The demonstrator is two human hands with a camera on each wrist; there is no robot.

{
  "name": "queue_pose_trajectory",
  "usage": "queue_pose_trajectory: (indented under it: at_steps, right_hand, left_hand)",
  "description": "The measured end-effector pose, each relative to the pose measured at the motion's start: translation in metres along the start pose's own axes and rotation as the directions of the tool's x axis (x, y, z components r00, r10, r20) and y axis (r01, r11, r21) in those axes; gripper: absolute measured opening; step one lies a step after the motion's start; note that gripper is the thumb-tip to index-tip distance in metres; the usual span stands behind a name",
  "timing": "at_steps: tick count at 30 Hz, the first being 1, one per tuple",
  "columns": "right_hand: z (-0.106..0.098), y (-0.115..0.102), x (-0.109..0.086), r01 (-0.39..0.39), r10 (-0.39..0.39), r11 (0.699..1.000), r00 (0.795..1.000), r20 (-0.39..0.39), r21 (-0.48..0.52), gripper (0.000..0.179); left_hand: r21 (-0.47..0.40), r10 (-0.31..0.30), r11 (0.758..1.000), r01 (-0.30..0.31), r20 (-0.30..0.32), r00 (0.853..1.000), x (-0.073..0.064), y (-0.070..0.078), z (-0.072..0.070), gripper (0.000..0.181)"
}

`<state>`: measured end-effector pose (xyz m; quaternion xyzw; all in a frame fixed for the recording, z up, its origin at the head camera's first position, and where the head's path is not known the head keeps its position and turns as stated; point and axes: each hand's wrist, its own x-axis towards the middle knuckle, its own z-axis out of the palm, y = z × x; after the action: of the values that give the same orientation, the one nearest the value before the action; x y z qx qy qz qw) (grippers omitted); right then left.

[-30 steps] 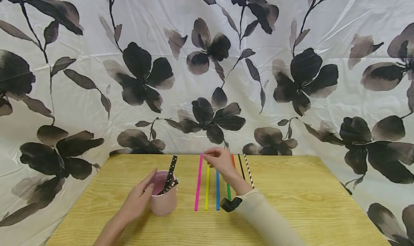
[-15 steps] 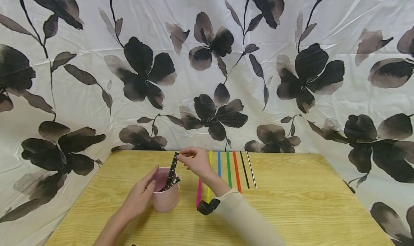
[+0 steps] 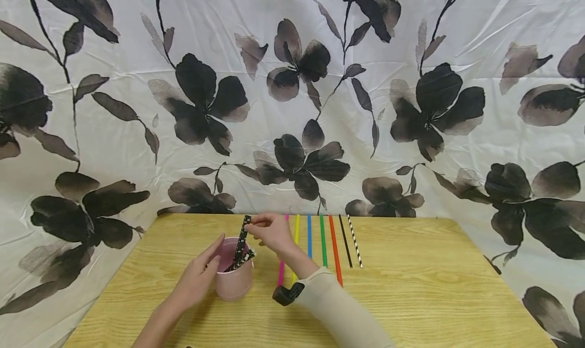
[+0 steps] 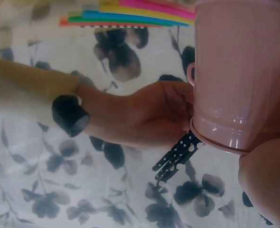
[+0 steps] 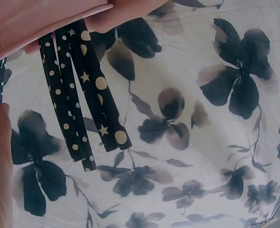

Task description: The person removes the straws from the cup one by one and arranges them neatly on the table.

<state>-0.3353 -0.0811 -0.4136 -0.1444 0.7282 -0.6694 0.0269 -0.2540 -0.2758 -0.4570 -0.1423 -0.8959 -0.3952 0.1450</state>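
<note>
A pink cup (image 3: pixel 234 287) stands on the table, with my left hand (image 3: pixel 194 279) holding it from the left side. Black straws (image 3: pixel 241 239) with pale dots and stars lean out of its mouth. My right hand (image 3: pixel 274 233) pinches one of them near its upper end, from the right of the cup. In the right wrist view several dotted straws (image 5: pixel 61 104) spread out past the rim, and one straw (image 5: pixel 0 80) lies at my fingers by the left edge. The left wrist view shows the cup wall (image 4: pixel 239 71) close up, hiding my right fingertips.
Right of the cup a row of straws lies on the wooden table (image 3: pixel 411 287): pink (image 3: pixel 281 274), yellow (image 3: pixel 297 231), blue (image 3: pixel 310 236), green (image 3: pixel 322 236), red (image 3: pixel 335 251), thin black (image 3: pixel 346 241) and striped (image 3: pixel 355 241). A floral cloth (image 3: pixel 256 119) hangs behind.
My right hand has moved left from above the row of straws to the straws in the cup and pinches one. My left hand stays on the cup.
</note>
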Motion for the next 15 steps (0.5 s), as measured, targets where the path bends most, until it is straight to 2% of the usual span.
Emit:
queue_pose_trajectory:
  at_steps: [11, 15]
  right_hand:
    - [0.007, 0.008, -0.002, -0.019, 0.021, 0.999, 0.997, 0.075, -0.029, 0.015]
    - [0.01, 0.011, -0.005, -0.031, 0.034, 0.999, 0.996, 0.079, -0.033, 0.013]
  left_hand:
    - [0.018, 0.001, 1.0, 0.0, -0.011, 1.0, 0.0, 0.003, 0.0, 0.047]
    - [0.022, 0.004, 1.0, -0.004, -0.01, 1.0, 0.0, 0.002, 0.001, 0.047]
